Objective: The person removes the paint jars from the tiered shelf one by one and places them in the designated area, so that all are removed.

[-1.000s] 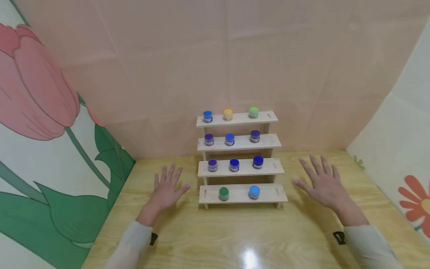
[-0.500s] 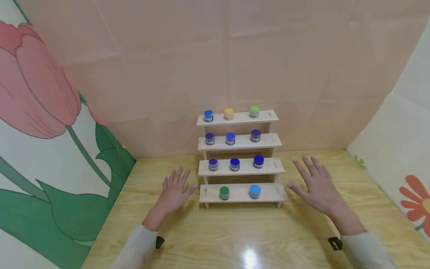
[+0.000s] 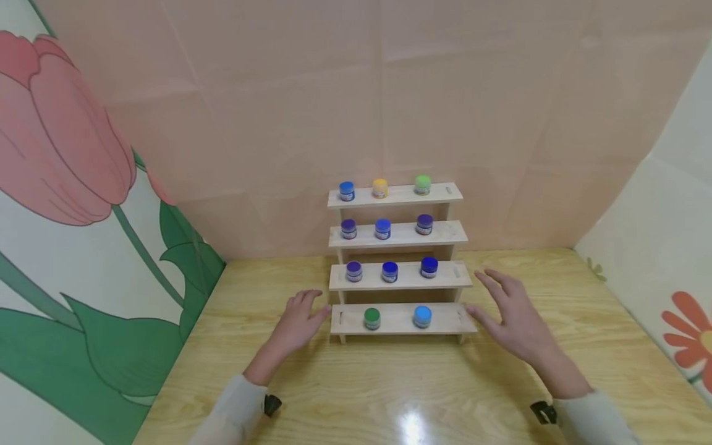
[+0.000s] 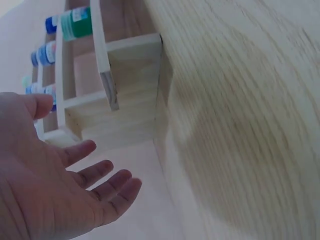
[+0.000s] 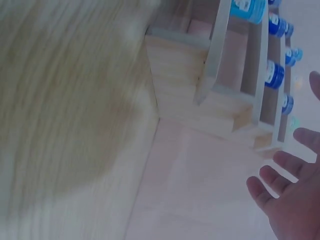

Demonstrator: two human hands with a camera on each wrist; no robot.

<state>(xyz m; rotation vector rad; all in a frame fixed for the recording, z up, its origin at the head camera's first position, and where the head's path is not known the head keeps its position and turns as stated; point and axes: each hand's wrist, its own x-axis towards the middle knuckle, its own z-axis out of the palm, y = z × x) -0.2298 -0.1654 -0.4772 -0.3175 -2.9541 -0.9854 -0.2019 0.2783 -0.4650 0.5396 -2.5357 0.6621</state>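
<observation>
A pale wooden rack (image 3: 400, 317) with several stepped shelves stands on the table, bearing small lidded jars. On the lowest step are a green jar (image 3: 372, 319) and a light blue jar (image 3: 422, 316). Purple and blue jars fill the middle steps; a blue jar (image 3: 347, 191), a yellow jar (image 3: 380, 188) and a light green jar (image 3: 423, 185) are on top. My left hand (image 3: 296, 327), holding nothing, is beside the rack's left end, thumb near the lowest step. At the right end, my right hand (image 3: 518, 324) has its fingers spread and its thumb tip right at the lowest step.
The rack stands on a wood-grain table (image 3: 384, 383), close to a pinkish cloth backdrop (image 3: 278, 123). A panel with a painted tulip (image 3: 72, 136) rises on the left. Another panel with a red flower (image 3: 690, 327) borders the right side.
Both hands have moved inward toward the rack's two ends, the left going right and the right going left. Their fingers are less spread than before. The jars and rack stay in place.
</observation>
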